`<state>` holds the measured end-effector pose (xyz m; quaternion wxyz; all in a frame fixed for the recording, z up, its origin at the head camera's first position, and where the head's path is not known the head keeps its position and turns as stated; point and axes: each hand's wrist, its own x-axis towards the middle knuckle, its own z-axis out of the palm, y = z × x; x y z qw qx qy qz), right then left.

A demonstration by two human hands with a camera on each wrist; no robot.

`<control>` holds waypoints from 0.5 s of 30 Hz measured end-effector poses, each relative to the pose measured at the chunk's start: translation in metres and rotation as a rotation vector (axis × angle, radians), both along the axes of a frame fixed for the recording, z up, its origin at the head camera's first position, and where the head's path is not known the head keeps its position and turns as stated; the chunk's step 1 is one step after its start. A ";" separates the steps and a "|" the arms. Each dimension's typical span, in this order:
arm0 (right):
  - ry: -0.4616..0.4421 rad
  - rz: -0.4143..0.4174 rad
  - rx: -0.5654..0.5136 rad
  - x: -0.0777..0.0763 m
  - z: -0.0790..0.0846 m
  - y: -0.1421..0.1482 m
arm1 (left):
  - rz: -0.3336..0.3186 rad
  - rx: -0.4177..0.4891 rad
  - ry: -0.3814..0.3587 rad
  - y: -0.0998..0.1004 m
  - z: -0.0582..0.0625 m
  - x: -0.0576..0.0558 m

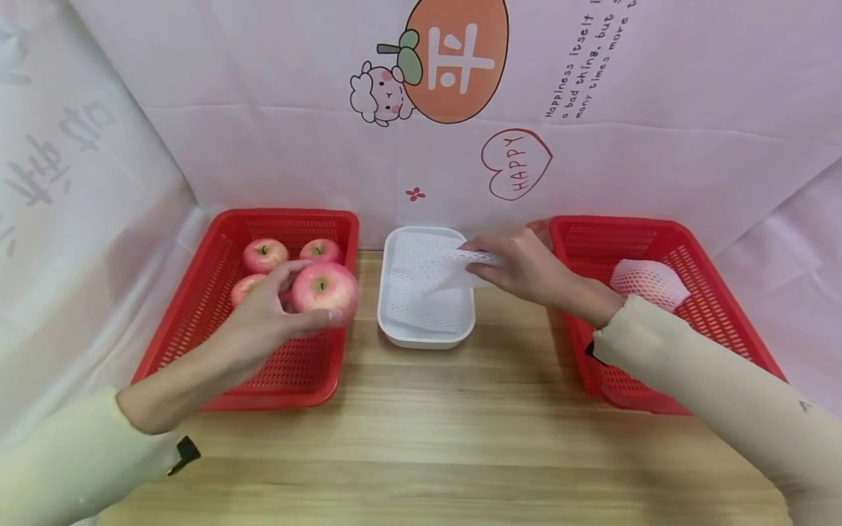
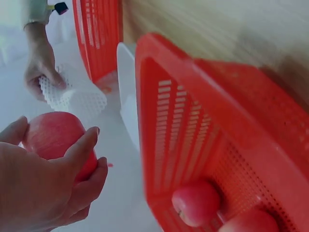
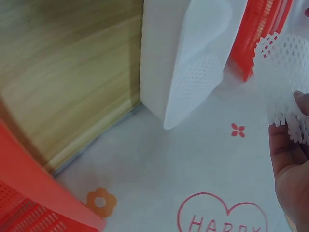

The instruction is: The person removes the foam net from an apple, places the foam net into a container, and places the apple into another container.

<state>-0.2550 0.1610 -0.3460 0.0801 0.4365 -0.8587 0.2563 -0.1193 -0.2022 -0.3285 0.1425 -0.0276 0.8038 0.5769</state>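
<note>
My left hand (image 1: 259, 314) grips a red-pink apple (image 1: 325, 292) above the right rim of the left basket, thumb below and fingers behind it. In the left wrist view the same apple (image 2: 55, 140) sits between thumb and curled fingers. My right hand (image 1: 520, 263) pinches a white foam net sleeve (image 1: 454, 269) over the white tray (image 1: 392, 321). The right wrist view shows this foam net (image 3: 285, 72) hanging from the fingers, with nothing seen inside it. More white foam netting (image 1: 421, 299) lies in the tray. Apple and held net are apart.
The left red basket (image 1: 332, 365) holds several apples (image 1: 266, 256). In the right red basket (image 1: 595, 369) lies something wrapped in white foam net (image 1: 650, 283). Both baskets and the tray stand on a wooden table (image 1: 421, 438) against a printed white cloth (image 1: 289, 146).
</note>
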 end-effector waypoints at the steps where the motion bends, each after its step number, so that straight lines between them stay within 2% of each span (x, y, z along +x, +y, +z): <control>1: -0.003 -0.007 0.006 -0.003 -0.001 -0.001 | 0.016 0.048 -0.018 -0.002 0.000 -0.004; 3: -0.020 -0.021 0.021 -0.010 -0.003 -0.004 | 0.045 0.143 -0.060 -0.007 0.000 -0.011; 5: -0.050 -0.031 0.035 -0.015 -0.007 -0.007 | 0.072 0.185 -0.095 -0.012 0.000 -0.018; 10: -0.090 -0.038 0.062 -0.027 -0.016 -0.014 | 0.105 0.191 -0.150 -0.023 -0.002 -0.034; 15: -0.109 -0.061 0.090 -0.037 -0.025 -0.025 | 0.089 0.183 -0.181 -0.032 -0.007 -0.048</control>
